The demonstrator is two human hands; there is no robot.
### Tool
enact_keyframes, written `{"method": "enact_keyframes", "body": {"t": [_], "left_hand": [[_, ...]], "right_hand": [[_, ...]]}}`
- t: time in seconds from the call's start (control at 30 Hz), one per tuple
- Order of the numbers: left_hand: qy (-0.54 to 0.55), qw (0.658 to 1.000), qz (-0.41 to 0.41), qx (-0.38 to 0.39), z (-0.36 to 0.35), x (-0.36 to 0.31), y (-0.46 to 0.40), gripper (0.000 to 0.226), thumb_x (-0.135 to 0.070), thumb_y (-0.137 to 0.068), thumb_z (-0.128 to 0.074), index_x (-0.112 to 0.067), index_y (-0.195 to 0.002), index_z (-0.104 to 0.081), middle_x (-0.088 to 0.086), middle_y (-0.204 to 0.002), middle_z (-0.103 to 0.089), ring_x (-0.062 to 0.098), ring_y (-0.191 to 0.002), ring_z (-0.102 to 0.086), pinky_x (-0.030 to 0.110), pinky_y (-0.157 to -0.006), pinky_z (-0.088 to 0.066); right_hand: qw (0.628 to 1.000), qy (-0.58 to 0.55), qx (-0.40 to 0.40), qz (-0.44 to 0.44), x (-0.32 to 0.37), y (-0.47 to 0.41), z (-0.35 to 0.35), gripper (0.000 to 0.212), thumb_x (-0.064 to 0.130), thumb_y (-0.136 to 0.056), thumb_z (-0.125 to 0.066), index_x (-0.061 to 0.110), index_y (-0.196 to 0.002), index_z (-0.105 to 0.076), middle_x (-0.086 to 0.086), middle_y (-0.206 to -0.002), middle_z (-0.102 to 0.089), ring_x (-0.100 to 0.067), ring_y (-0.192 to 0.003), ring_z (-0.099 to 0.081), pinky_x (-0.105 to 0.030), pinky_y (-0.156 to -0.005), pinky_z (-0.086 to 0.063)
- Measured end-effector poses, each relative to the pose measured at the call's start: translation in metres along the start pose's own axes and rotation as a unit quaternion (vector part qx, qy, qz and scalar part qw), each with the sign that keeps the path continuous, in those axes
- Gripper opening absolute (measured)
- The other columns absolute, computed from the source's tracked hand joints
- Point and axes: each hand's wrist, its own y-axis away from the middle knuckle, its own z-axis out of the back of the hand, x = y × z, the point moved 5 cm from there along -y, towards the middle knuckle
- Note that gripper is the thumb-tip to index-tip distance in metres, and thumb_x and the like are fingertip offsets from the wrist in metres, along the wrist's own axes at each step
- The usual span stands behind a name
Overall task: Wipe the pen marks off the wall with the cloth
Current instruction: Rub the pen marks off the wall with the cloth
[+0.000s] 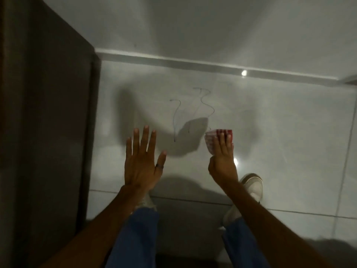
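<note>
Thin dark pen marks (193,111) squiggle across the glossy white tiled surface (270,122) ahead of me, in two wavy lines. My right hand (222,161) holds a folded red-and-white checked cloth (216,138) under its fingers, just right of and below the marks. The cloth's shadow falls over the lower ends of the lines. My left hand (142,161) is spread flat with fingers apart, left of the marks, holding nothing. It wears a dark ring on the thumb.
A dark brown door or cabinet panel (44,122) fills the left side. A white skirting strip (173,60) runs across above the marks. My blue-jeaned legs (139,235) and a white shoe (253,186) show below. Grout lines cross the tiles.
</note>
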Motion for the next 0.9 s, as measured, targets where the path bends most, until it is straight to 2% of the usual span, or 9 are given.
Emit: {"method": "enact_keyframes", "body": {"t": [0.1,0.27,0.33,0.47,0.6,0.73,0.83,0.87,0.9], "left_hand": [[0.006,1.000,0.019,-0.010,-0.067,-0.004,-0.034,0.077,-0.061,-0.109,-0.020,-0.019,-0.172,-0.011,0.011,-0.181,-0.002,0.035,-0.167,0.004,0.055,-0.136,-0.004],[-0.007,0.998,0.015,-0.055,-0.143,0.014,-0.097,0.073,-0.054,-0.111,-0.027,-0.014,-0.172,-0.017,0.017,-0.180,-0.009,0.042,-0.166,-0.005,0.057,-0.135,-0.007],[-0.014,0.996,0.011,-0.085,-0.164,0.027,-0.116,0.069,-0.049,-0.113,-0.027,-0.014,-0.172,-0.015,0.017,-0.180,-0.011,0.043,-0.166,-0.008,0.058,-0.136,-0.009],[0.015,0.990,0.032,-0.134,-0.189,0.048,-0.141,0.062,-0.040,-0.116,-0.022,-0.015,-0.172,-0.017,0.016,-0.179,-0.015,0.040,-0.166,-0.011,0.057,-0.135,-0.012],[0.021,0.985,0.030,-0.170,-0.194,0.053,-0.146,0.059,-0.040,-0.116,-0.022,-0.019,-0.172,-0.019,0.013,-0.179,-0.020,0.035,-0.167,-0.015,0.053,-0.135,-0.011],[0.029,0.983,0.029,-0.181,-0.191,0.052,-0.145,0.060,-0.038,-0.114,-0.027,-0.017,-0.171,-0.023,0.014,-0.178,-0.021,0.035,-0.166,-0.017,0.053,-0.135,-0.010],[0.034,0.981,0.027,-0.187,-0.189,0.050,-0.144,0.060,-0.038,-0.114,-0.028,-0.016,-0.170,-0.027,0.014,-0.178,-0.024,0.035,-0.166,-0.019,0.054,-0.135,-0.012],[0.035,0.980,0.026,-0.192,-0.189,0.050,-0.144,0.060,-0.038,-0.113,-0.029,-0.016,-0.170,-0.027,0.014,-0.177,-0.025,0.036,-0.165,-0.020,0.055,-0.135,-0.013],[0.037,0.979,0.026,-0.197,-0.188,0.051,-0.143,0.060,-0.038,-0.113,-0.029,-0.016,-0.169,-0.029,0.014,-0.177,-0.026,0.036,-0.165,-0.021,0.055,-0.135,-0.014]], "right_hand": [[1.000,0.002,-0.021,0.002,-0.049,-0.034,-0.026,0.073,0.006,-0.102,-0.045,0.004,-0.168,-0.015,-0.021,-0.178,-0.001,-0.039,-0.166,0.008,-0.057,-0.137,0.000],[0.997,0.059,0.054,-0.006,-0.083,-0.061,-0.100,0.074,0.046,-0.111,-0.032,0.014,-0.171,-0.001,-0.015,-0.179,0.010,-0.031,-0.166,0.014,-0.050,-0.137,0.007],[0.998,0.062,0.007,-0.005,-0.086,-0.065,-0.114,0.076,0.053,-0.110,-0.027,0.014,-0.170,-0.002,-0.014,-0.179,0.008,-0.031,-0.166,0.011,-0.046,-0.137,0.008],[0.994,0.085,-0.059,0.017,-0.079,-0.087,-0.122,0.070,0.044,-0.110,-0.025,0.011,-0.171,-0.009,-0.017,-0.179,-0.003,-0.030,-0.167,0.001,-0.049,-0.137,0.001],[0.983,0.134,-0.091,0.092,-0.073,-0.119,-0.107,0.077,0.040,-0.100,-0.028,0.011,-0.170,-0.018,-0.018,-0.178,-0.013,-0.034,-0.167,-0.008,-0.052,-0.137,-0.004],[0.980,0.141,-0.136,0.019,-0.082,-0.155,-0.079,0.076,0.037,-0.100,-0.030,0.011,-0.170,-0.017,-0.019,-0.178,-0.011,-0.036,-0.167,-0.007,-0.056,-0.136,-0.004],[0.960,0.204,-0.086,0.173,-0.068,-0.143,-0.099,0.072,0.046,-0.107,-0.023,0.011,-0.169,-0.021,-0.015,-0.179,-0.015,-0.033,-0.167,-0.009,-0.054,-0.137,-0.009],[0.954,0.212,-0.087,0.192,-0.073,-0.139,-0.099,0.070,0.047,-0.108,-0.022,0.012,-0.169,-0.023,-0.013,-0.178,-0.017,-0.032,-0.166,-0.011,-0.053,-0.137,-0.009],[0.960,0.207,-0.104,0.158,-0.083,-0.138,-0.094,0.070,0.046,-0.108,-0.021,0.013,-0.169,-0.023,-0.012,-0.178,-0.017,-0.032,-0.166,-0.009,-0.051,-0.137,-0.008]]}}
